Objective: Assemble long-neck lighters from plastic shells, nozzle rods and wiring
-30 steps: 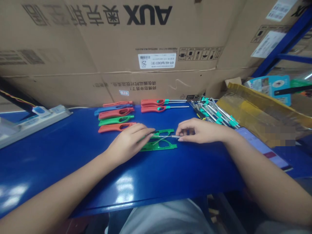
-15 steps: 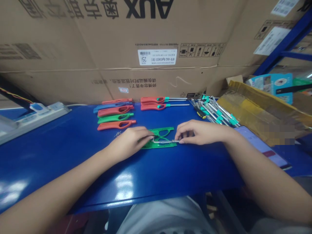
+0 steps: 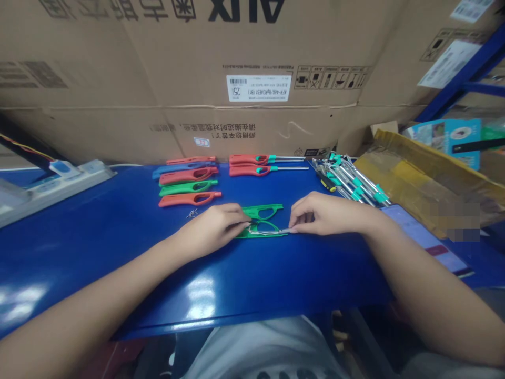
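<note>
A big cardboard box (image 3: 158, 89) stands upright behind your table (image 3: 268, 284), walling off its far edge. At your right, a tape-covered carton (image 3: 418, 173) sits beside a bundle of metal tubes with teal collars (image 3: 351, 179), apparently there to be within easy reach. Your left hand (image 3: 221, 223) pinches at the left end of the near green half-shell (image 3: 264, 236), likely to steady it; just what its fingertips grasp is hard to tell, since your fingers cover it. Your right hand (image 3: 315, 213) grips the end of a small metal piece (image 3: 284, 231) between thumb and fingers, which seems to keep it in line with the shell's right tip. The far green half-shell (image 3: 260, 210) lies just behind the near one. Coloured handles (image 3: 181, 188) are stacked in a row at the left, all pointing one way, perhaps for order. Thin white wires (image 3: 262, 230), smallest of all, run between your hands along the near half-shell.
</note>
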Motion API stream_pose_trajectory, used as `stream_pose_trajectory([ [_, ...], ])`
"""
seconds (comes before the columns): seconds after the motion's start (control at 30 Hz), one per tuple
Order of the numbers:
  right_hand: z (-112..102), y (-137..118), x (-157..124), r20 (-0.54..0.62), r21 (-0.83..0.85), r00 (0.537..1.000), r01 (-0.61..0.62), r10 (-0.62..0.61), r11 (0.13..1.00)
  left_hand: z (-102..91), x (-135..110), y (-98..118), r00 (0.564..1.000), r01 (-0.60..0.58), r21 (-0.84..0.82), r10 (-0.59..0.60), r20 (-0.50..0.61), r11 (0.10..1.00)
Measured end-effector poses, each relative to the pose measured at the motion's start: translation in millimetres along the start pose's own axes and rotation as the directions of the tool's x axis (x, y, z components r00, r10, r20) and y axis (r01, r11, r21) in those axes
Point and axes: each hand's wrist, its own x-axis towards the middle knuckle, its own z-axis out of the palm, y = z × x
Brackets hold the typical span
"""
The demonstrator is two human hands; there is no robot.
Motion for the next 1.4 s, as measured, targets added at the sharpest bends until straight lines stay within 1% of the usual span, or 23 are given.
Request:
stream_pose_trajectory([
  [0.2,-1,-6,-1,-0.018,-0.165,1.000,0.012,-0.016,0.986,-0.6,1,3,1.000,0.009,-0.030,-0.009,-0.002,1.000],
  [0.33,2,-11,-1,-0.026,-0.268,1.000,0.006,-0.013,0.963,-0.3,1,3,1.000,0.011,-0.039,-0.011,-0.013,0.999],
  [0.43,7,-19,0,-0.025,-0.377,1.000,-0.007,-0.003,0.926,0.1,2,3,1.000,0.018,-0.044,-0.019,-0.018,0.999],
  [0.53,11,-27,-1,-0.018,-0.497,0.999,-0.033,0.028,0.867,0.7,2,2,0.999,0.023,-0.047,-0.024,-0.022,0.999],
  [0.6,12,-29,-1,-0.023,-0.539,0.999,-0.048,0.042,0.841,1.2,2,2,0.999,0.024,-0.052,-0.025,-0.022,0.998],
  [0.67,11,-28,-2,-0.031,-0.513,0.999,-0.047,0.036,0.857,1.7,2,2,0.999,0.027,-0.058,-0.028,-0.018,0.998],
  [0.8,6,-17,-1,-0.037,-0.334,0.999,-0.014,0.001,0.942,2.7,1,2,0.999,0.021,-0.057,-0.022,-0.029,0.998],
  [0.9,6,-10,5,-0.070,-0.230,0.997,0.003,-0.019,0.973,4.1,1,3,0.999,0.014,-0.066,-0.017,-0.041,0.998],
  [0.93,7,-8,7,-0.081,-0.201,0.997,-0.007,-0.009,0.980,4.7,1,3,0.999,0.015,-0.069,-0.018,-0.042,0.997],
  [1.0,11,-5,12,-0.083,-0.134,0.995,-0.071,0.060,0.988,5.9,1,4,0.999,0.018,-0.072,-0.021,-0.045,0.997],
  [1.1,16,-3,17,-0.051,-0.042,0.977,-0.207,0.205,0.977,7.3,2,4,0.998,0.027,-0.073,-0.031,-0.051,0.997],
  [1.13,17,-4,18,-0.056,-0.031,0.973,-0.225,0.223,0.974,7.6,2,4,0.998,0.031,-0.073,-0.035,-0.054,0.997],
  [1.2,19,-6,18,-0.106,-0.039,0.976,-0.193,0.188,0.980,7.8,2,4,0.997,0.039,-0.069,-0.043,-0.057,0.997],
  [1.27,22,-11,18,-0.159,-0.060,0.981,-0.123,0.112,0.991,7.8,2,4,0.997,0.047,-0.065,-0.051,-0.061,0.997],
  [1.33,25,-16,18,-0.173,-0.074,0.984,-0.063,0.049,0.995,7.8,1,4,0.996,0.050,-0.064,-0.055,-0.068,0.997],
  [1.4,28,-19,18,-0.173,-0.071,0.985,-0.024,0.011,0.997,8.1,1,5,0.996,0.047,-0.065,-0.052,-0.079,0.997],
])
